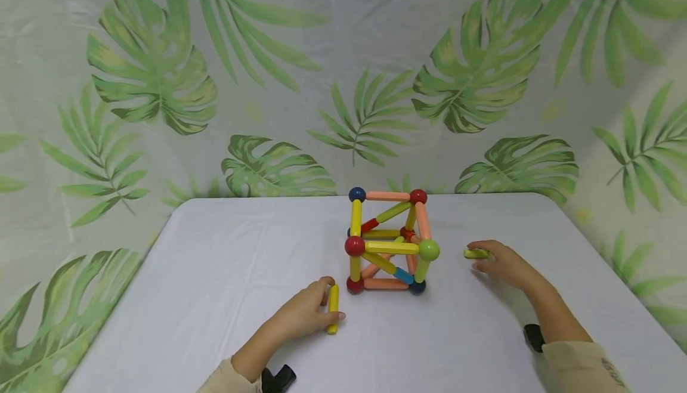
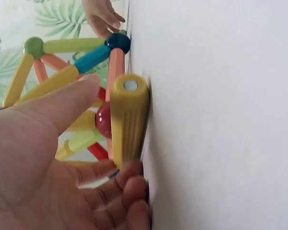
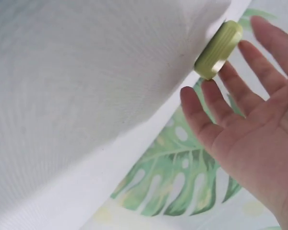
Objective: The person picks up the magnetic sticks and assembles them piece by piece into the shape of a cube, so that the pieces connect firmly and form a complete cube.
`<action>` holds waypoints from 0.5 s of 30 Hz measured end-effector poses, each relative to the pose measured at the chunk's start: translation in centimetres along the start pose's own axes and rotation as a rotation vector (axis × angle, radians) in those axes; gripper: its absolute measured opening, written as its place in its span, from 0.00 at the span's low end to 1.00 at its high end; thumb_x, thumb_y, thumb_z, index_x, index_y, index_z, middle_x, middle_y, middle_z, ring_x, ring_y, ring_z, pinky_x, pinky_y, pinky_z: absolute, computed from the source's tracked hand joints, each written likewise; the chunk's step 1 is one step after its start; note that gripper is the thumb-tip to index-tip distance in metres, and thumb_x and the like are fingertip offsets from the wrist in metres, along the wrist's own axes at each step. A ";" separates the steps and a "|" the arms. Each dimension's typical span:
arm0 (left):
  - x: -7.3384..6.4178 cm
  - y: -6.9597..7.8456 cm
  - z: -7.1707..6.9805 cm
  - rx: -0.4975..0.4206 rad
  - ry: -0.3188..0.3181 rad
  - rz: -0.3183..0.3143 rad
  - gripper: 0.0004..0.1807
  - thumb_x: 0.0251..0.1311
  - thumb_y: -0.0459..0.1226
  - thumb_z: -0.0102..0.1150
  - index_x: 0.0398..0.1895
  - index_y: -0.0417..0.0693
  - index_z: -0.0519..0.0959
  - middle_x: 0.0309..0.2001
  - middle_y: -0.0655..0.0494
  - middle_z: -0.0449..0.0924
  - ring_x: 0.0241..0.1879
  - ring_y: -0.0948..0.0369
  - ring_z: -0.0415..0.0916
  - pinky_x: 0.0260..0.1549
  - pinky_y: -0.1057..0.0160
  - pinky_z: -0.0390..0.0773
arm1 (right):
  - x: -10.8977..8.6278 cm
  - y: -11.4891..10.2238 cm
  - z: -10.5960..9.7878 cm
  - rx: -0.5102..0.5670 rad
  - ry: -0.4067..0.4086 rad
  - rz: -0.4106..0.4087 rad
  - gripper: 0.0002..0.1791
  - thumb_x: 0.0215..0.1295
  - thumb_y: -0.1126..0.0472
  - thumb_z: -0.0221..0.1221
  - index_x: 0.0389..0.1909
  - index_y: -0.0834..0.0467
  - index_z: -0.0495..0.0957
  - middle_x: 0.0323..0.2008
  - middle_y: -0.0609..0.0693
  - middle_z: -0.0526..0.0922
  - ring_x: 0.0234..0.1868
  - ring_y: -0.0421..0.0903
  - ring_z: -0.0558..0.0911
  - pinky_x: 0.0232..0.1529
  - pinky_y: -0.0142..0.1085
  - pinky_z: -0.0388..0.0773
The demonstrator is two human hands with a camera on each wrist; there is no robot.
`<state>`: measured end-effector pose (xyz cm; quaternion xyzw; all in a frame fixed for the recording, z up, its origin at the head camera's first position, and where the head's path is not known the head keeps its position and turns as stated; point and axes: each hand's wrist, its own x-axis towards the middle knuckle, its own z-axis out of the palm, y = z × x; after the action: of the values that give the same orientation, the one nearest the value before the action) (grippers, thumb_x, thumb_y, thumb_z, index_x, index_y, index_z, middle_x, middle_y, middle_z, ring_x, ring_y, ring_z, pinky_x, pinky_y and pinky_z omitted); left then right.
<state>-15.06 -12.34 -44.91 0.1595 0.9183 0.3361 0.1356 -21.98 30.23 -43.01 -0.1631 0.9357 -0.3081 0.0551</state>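
Near the table's front, my left hand (image 1: 303,312) is spread over a yellow magnetic stick (image 1: 333,309). The left wrist view shows its thumb raised off that stick (image 2: 129,120), while the other fingertips are at the stick's far end. Out on the right, my right hand (image 1: 504,263) reaches to a short yellow-green stick (image 1: 476,254). Its fingers are extended in the right wrist view, with fingertips right at the stick (image 3: 219,50). Between the hands stands a cube-like frame (image 1: 392,248) of coloured sticks and balls, with diagonal sticks across some sides.
A white cloth (image 1: 214,262) covers the table. Behind it hangs a leaf-printed curtain (image 1: 376,53). Red, dark blue and green balls form the frame's corners; the green ball (image 1: 429,250) is at its upper front right. Black straps with small devices are on both wrists.
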 end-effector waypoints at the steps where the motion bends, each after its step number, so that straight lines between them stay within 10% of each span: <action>1: -0.1 0.2 0.1 0.028 0.011 -0.001 0.41 0.46 0.57 0.61 0.59 0.42 0.63 0.32 0.57 0.68 0.26 0.61 0.67 0.22 0.63 0.69 | 0.0 0.1 0.1 -0.018 -0.002 0.004 0.25 0.58 0.61 0.59 0.55 0.67 0.67 0.55 0.68 0.64 0.57 0.68 0.58 0.52 0.61 0.55; 8: -0.5 0.8 0.6 0.175 0.078 0.030 0.34 0.47 0.45 0.63 0.56 0.40 0.64 0.30 0.58 0.69 0.25 0.63 0.66 0.21 0.65 0.68 | 0.0 0.1 0.2 -0.094 -0.046 0.054 0.20 0.56 0.66 0.59 0.50 0.65 0.71 0.38 0.60 0.74 0.38 0.56 0.73 0.35 0.47 0.71; 15: -0.7 0.4 -0.1 0.106 0.093 0.021 0.25 0.45 0.33 0.57 0.49 0.37 0.68 0.25 0.59 0.69 0.21 0.64 0.66 0.19 0.66 0.68 | 0.2 -0.9 0.0 -0.095 0.004 0.064 0.16 0.58 0.66 0.57 0.46 0.70 0.72 0.35 0.58 0.77 0.36 0.55 0.75 0.32 0.43 0.73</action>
<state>-14.41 -12.38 -44.49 0.1603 0.9384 0.2955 0.0805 -21.90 29.48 -42.52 -0.1347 0.9541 -0.2619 0.0553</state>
